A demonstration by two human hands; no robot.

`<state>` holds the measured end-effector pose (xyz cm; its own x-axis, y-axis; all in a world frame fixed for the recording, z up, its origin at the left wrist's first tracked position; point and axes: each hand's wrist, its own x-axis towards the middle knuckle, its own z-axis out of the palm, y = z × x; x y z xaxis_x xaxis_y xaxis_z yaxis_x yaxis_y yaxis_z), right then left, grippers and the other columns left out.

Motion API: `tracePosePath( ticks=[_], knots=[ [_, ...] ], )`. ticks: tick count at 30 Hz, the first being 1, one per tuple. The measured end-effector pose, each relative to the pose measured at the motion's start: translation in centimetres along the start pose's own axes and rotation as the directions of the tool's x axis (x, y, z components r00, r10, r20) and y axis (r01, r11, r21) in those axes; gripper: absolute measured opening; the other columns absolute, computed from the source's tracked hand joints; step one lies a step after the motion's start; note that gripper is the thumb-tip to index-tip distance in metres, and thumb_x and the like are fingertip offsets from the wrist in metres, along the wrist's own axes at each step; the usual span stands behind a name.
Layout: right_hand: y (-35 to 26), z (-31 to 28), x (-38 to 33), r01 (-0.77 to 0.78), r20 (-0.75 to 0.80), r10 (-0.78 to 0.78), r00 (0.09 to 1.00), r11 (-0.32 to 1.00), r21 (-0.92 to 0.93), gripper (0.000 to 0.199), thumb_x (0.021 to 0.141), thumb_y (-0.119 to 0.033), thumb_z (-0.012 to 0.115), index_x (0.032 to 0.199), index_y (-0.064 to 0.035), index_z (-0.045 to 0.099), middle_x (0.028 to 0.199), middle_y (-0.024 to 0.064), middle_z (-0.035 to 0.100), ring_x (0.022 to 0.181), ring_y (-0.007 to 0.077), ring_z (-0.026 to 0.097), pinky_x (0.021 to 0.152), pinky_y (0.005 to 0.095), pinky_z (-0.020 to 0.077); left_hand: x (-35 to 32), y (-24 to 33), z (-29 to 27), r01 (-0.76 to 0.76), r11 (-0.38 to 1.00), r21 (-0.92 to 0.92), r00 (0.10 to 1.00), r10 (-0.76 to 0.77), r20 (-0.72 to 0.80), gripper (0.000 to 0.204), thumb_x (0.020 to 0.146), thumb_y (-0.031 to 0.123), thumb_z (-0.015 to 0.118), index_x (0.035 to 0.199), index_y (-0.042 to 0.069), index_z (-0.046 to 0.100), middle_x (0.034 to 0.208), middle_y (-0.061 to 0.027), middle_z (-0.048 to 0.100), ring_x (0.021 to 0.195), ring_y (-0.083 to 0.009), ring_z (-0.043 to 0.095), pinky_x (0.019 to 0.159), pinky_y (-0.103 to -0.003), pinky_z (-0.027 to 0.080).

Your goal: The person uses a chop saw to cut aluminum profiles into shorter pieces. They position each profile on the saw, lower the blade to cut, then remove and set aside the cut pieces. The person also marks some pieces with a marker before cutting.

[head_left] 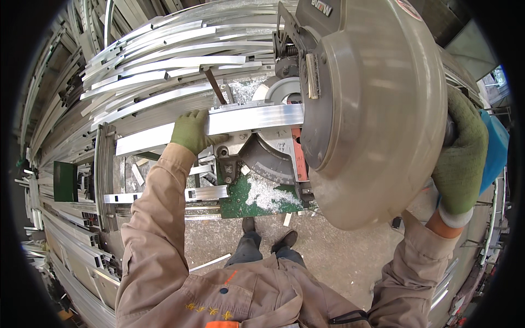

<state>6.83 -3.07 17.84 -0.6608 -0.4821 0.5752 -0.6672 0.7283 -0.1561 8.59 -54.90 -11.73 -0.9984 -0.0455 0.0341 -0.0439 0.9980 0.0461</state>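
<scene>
My left hand [190,131], in a green glove, grips a long silver aluminium profile [256,117], its fingers over the far side and its thumb stretched along the near side. The profile lies across the bed of a mitre saw, and its right end disappears behind the saw's large grey-brown blade guard [383,115]. On the right, my gloved right hand [462,150] is wrapped round the saw's handle [450,131], which is mostly hidden by the hand and guard. The guard also hides the blade. Below the profile shows the curved angle scale [268,161].
Many aluminium profiles [164,57] lie stacked behind and left of the saw. Metal chips [268,195] cover part of the green base. A shorter slotted profile [205,194] lies near my left forearm. Something blue [495,147] stands beyond my right hand. Offcuts lie on the floor [339,251].
</scene>
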Motion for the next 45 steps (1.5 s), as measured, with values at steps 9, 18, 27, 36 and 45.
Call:
tracePosePath(
  ticks=[9,18,27,36,45],
  knots=[
    [-0.4,1.2,-0.6,-0.485,0.026,0.507,0.862,0.809,0.333,0.061,0.095,-0.001,0.094,0.153,-0.0004,0.077,0.133,0.0111,0.088,0.117,0.0226,0.083,0.104,0.0371,0.0654,-0.5,-0.3,-0.1,0.031,0.999,-0.043,0.999,-0.030,0.023,0.129,0.081,0.102,0.083,0.165,0.005,0.067,0.152,-0.0276,0.077,0.139,-0.0509,0.073,0.122,-0.057,0.057],
    [-0.4,-2.0,1.5,-0.626,0.345,0.529,0.775,0.719,0.304,0.050,0.094,-0.003,0.096,0.142,-0.0002,0.083,0.123,0.0136,0.089,0.107,0.0143,0.076,0.093,0.0289,0.0581,-0.2,0.0,-0.6,0.060,0.998,-0.034,0.992,-0.056,0.112,0.134,0.081,0.105,0.079,0.168,0.004,0.064,0.160,-0.0270,0.074,0.148,-0.0497,0.070,0.127,-0.056,0.056],
    [3.5,-1.8,0.3,0.181,0.222,-0.149,0.964,0.974,-0.135,0.051,0.099,-0.010,0.092,0.146,0.0032,0.078,0.123,0.0200,0.088,0.108,0.0300,0.085,0.097,0.0419,0.0651,-0.3,0.1,-1.2,0.055,0.998,-0.033,0.993,-0.051,0.104,0.123,0.085,0.100,0.082,0.162,0.004,0.069,0.160,-0.0250,0.074,0.148,-0.0480,0.070,0.127,-0.055,0.054],
    [0.8,-1.0,1.8,0.024,0.198,-0.001,0.980,0.993,-0.114,0.054,0.093,-0.017,0.099,0.142,0.0005,0.083,0.116,0.0169,0.089,0.099,0.0269,0.084,0.094,0.0410,0.0659,0.0,0.1,-1.4,0.054,0.998,-0.019,0.986,-0.050,0.157,0.125,0.086,0.103,0.077,0.161,0.004,0.070,0.154,-0.0243,0.078,0.147,-0.0465,0.071,0.127,-0.055,0.054],
    [0.8,-1.4,2.7,-0.118,0.229,0.145,0.963,0.985,-0.129,0.060,0.094,-0.020,0.101,0.147,-0.0006,0.082,0.125,0.0180,0.090,0.108,0.0248,0.085,0.098,0.0407,0.0667,-0.4,0.2,-1.2,0.049,0.998,-0.029,0.996,-0.047,0.082,0.116,0.085,0.097,0.084,0.154,0.004,0.075,0.150,-0.0221,0.080,0.143,-0.0440,0.074,0.123,-0.054,0.057]
  ],
)
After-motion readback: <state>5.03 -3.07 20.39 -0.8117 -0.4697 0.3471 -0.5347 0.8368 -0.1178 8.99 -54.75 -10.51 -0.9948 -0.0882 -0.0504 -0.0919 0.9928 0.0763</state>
